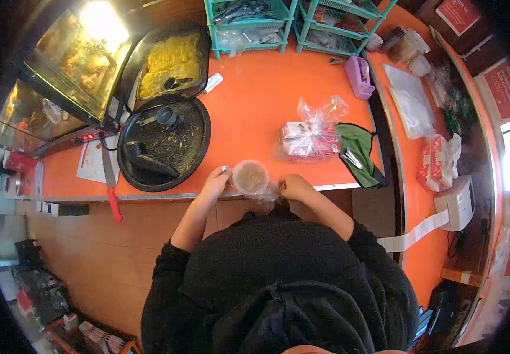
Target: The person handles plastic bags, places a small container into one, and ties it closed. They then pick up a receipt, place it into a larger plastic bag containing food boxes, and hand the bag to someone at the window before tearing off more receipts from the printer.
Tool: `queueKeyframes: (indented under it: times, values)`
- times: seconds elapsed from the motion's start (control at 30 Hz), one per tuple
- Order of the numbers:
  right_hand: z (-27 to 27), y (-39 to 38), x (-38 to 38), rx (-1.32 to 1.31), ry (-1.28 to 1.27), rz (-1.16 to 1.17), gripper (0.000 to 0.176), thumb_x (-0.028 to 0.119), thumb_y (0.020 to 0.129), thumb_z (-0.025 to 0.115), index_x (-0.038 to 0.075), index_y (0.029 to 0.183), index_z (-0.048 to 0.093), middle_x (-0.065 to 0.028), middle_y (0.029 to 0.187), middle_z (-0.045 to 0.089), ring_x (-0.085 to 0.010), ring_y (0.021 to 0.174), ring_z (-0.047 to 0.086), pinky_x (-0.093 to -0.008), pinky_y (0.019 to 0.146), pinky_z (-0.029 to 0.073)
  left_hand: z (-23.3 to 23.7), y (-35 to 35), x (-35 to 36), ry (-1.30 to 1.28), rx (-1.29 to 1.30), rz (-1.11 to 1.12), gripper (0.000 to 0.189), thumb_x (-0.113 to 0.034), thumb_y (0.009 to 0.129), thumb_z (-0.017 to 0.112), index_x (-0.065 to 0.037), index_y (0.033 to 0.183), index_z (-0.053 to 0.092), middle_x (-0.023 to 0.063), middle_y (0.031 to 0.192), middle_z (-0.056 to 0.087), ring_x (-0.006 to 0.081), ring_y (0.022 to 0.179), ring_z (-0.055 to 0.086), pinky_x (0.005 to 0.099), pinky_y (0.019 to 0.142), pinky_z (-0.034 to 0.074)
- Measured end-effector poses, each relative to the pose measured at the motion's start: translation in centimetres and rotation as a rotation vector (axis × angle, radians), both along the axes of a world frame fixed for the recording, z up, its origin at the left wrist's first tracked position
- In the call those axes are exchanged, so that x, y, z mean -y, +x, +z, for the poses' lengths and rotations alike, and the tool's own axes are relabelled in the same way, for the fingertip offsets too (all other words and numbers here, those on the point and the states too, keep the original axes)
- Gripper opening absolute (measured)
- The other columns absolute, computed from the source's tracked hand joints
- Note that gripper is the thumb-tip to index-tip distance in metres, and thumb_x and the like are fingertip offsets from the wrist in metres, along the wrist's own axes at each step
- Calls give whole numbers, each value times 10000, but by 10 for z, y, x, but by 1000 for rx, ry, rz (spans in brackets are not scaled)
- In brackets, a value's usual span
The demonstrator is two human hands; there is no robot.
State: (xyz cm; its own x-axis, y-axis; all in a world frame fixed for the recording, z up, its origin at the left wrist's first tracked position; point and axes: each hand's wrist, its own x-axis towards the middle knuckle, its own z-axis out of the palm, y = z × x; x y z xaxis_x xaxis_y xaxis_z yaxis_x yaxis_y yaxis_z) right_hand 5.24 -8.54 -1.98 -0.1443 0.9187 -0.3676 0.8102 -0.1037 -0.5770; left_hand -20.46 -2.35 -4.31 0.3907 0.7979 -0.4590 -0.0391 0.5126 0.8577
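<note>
you hold a round tub (251, 177) at the near edge of the orange counter (249, 106), in front of your dark top (284, 259). your left hand (214, 182) is at the tub's left side, its grip closed on the rim, with the fingers curled and the thumb near the top. your right hand (295, 188) is at the other side, its grip pinched on the thin clear plastic (264, 193) that gathers along the tub's right and lower side. the contents look pale brown, but you cannot tell through the plastic what they are. beyond your right hand, a red and white package (309, 140) sits in a clear bag (320, 112) bunched at its top, just beside a green cloth (358, 150) with a silvery metal item (352, 158) lying on it. the purple tape dispenser (359, 78) stands farther back on the right. to the left of the tub, well apart from it, lies a round black tray (191, 150) bearing a dark measuring cup (166, 117), and a red-handled knife (112, 187) lies left of that tray, its handle jutting past the counter's edge.
</note>
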Motion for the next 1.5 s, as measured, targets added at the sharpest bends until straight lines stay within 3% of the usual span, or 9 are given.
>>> queueKeyframes:
  times: [0.2, 0.5, 0.7, 0.8, 0.9, 1.0, 1.2, 1.37, 1.5]
  values:
    - [44, 4, -31, -423, -53, -262, 205, 220, 826, 547, 22, 819, 601, -66, 597, 577, -104, 530, 558, -254, 457, 437, 36, 3, -6, -30, 373, 46, 199, -229, 878, 486, -50, 949, 535, 3, 782, 554, 105, 707, 532, 258, 625, 426]
    - [80, -3, -32, -1092, -77, -428, 392, 122, 808, 580, 73, 1149, 393, -14, 723, 533, -81, 626, 530, -246, 534, 479, 83, 7, 1, -43, 217, -25, 120, -201, 861, 515, -82, 877, 522, -14, 706, 500, 84, 618, 476, 234, 579, 392]
    - [113, 3, -40, -997, -36, -307, 402, 23, 792, 541, 87, 1155, 379, -38, 889, 495, -82, 654, 509, -217, 503, 447, 103, 12, -4, 26, 337, 220, 121, -199, 892, 457, -93, 834, 467, -12, 656, 501, 100, 591, 487, 256, 509, 405]
    - [130, 3, -44, -1040, 108, -300, 421, 24, 777, 563, 76, 1157, 391, -30, 820, 483, -85, 624, 501, -220, 500, 446, 123, 6, -13, 227, 37, 9, 148, -193, 862, 512, -51, 821, 514, 20, 668, 550, 120, 587, 523, 273, 504, 423]
    - [123, 6, -48, -1005, 195, -263, 382, 30, 764, 588, 50, 1117, 442, -51, 873, 511, -94, 662, 525, -227, 531, 455, 143, -5, -23, 749, -728, -303, 184, -183, 807, 581, -11, 738, 572, 59, 700, 594, 145, 584, 555, 288, 528, 447]
    - [118, 7, -49, -816, 351, -273, 269, 63, 757, 616, 23, 1008, 528, -49, 823, 563, -87, 653, 540, -231, 537, 452, 157, -12, -30, 644, -858, -456, 203, -184, 755, 626, 0, 670, 616, 120, 846, 614, 154, 712, 582, 301, 604, 463]
    - [120, 6, -44, -482, 464, -241, 101, 84, 774, 620, -2, 822, 600, -25, 693, 580, -73, 641, 553, -222, 525, 444, 106, -11, -45, 477, 360, -231, 170, -126, 804, 546, 15, 828, 640, 147, 1176, 504, 192, 941, 538, 326, 820, 414]
    - [146, -6, -50, -427, 482, -140, 115, 112, 764, 616, 4, 797, 593, -52, 668, 574, -90, 602, 540, -229, 529, 434, 92, 40, -20, 284, 662, 79, 309, -78, 861, 462, 56, 1139, 470, 139, 1146, 517, 193, 994, 534, 326, 903, 392]
    - [151, -24, -56, -437, 532, 51, 114, 122, 748, 622, 28, 804, 593, -59, 663, 565, -103, 569, 522, -241, 520, 426, 107, 51, -14, 562, 255, 61, 337, -17, 853, 472, -6, 1182, 398, 107, 939, 566, 154, 841, 567, 266, 750, 453]
